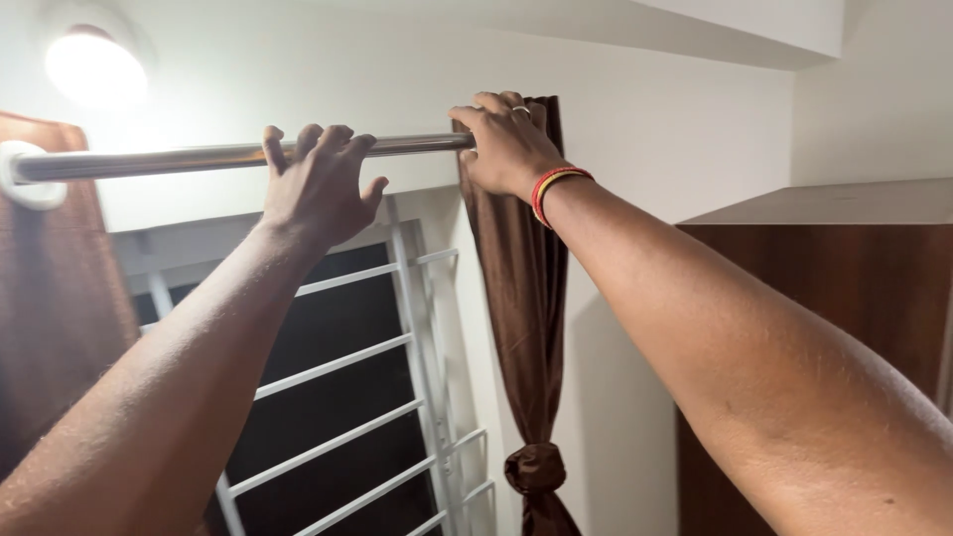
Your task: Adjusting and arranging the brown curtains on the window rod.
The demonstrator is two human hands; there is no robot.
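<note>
The room had white walls, a barred window (338,397), a lit lamp (94,67) and a dark wooden wardrobe (824,298) on the right side. The left hand (318,189) had its fingers hooked over the metal curtain rod (199,157), and the right hand (506,144) clenched the rod's end where the tied brown curtain (521,328) hung. The rod was up at its place above the window, its left end in the white bracket (25,177), and both hands were on it; the right end was hidden, so the work seemed not finished.
</note>
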